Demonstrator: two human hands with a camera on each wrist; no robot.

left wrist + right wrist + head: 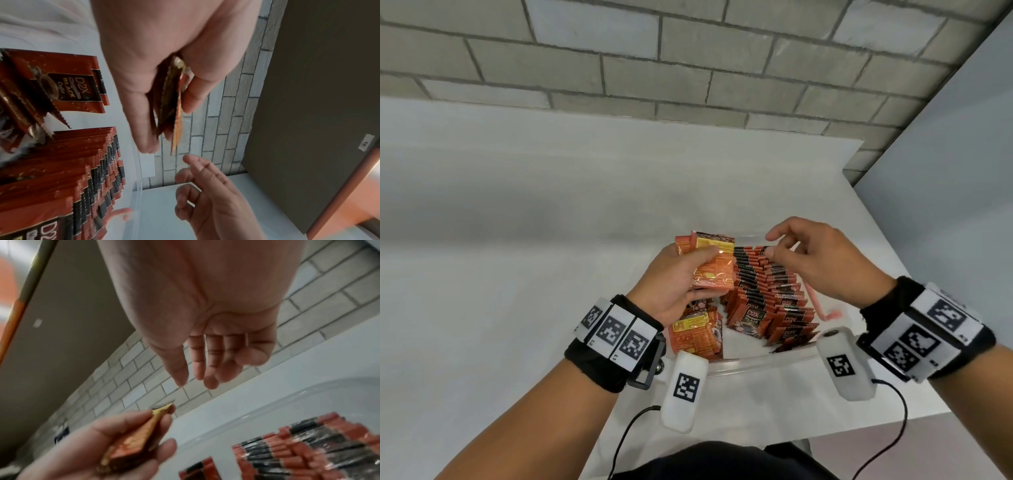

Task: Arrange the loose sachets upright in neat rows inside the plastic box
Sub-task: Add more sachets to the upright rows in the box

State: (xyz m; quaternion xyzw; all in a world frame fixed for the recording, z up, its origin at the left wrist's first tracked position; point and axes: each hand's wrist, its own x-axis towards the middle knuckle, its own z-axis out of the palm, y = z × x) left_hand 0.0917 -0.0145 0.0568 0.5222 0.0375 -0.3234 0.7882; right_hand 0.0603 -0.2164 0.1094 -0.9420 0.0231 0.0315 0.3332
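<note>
Between the hands, orange sachets point(714, 265) sit stacked, yellow-labelled, in fingers.

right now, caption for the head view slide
Left hand holds a sachet stack over the box while the empty right hand reaches for it.

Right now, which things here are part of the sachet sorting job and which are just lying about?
Job:
left hand gripping a sachet bundle
right hand, empty
upright rows
loose sachets
plastic box

Lying about:
white table
brick wall
</note>
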